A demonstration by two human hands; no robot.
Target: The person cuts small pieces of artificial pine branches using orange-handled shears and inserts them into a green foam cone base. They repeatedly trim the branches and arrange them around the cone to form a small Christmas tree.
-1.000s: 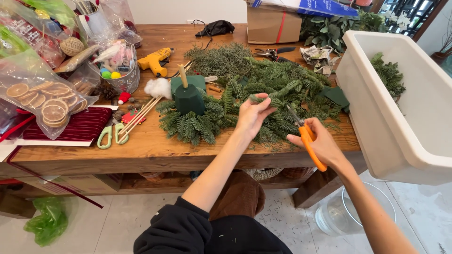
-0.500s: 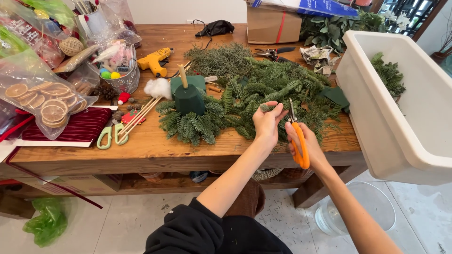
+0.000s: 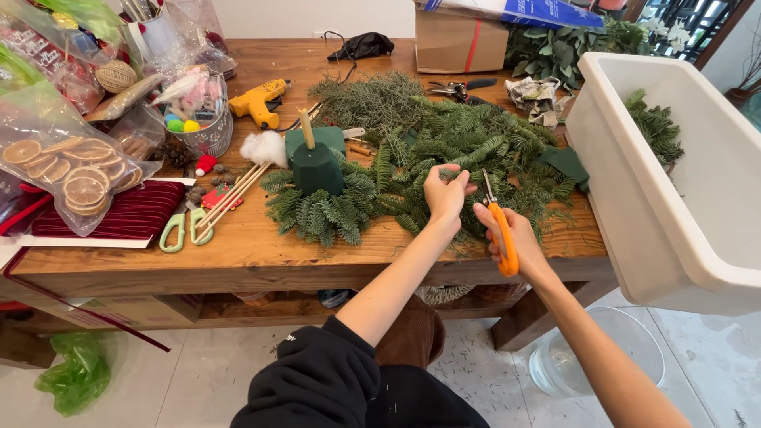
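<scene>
Head view, looking down on wooden worktop [image 3: 238,250]. Left hand [image 3: 444,194] raised over the greenery, fingers [image 3: 453,176] pinched closed on a small fir sprig [image 3: 449,168] just above the pile of evergreen branches [image 3: 476,150]. Right hand [image 3: 507,234] just beside it, fingers wrapped around orange-handled snips [image 3: 501,234], blades pointing up toward the sprig, tips close to the left fingertips; whether blades touch the sprig, cannot tell. Dark green foam block [image 3: 317,166] with wooden stick upright in it, standing on a ring of fir pieces, left of the hands. Green-handled scissors [image 3: 181,230] flat near front edge. Yellow glue gun [image 3: 258,101] further back. Bag of dried orange slices [image 3: 67,170] at far left, over dark red velvet ribbon [image 3: 119,214]. White plastic tub [image 3: 674,182] at right, greenery inside. Cardboard box [image 3: 460,41] at back edge.
</scene>
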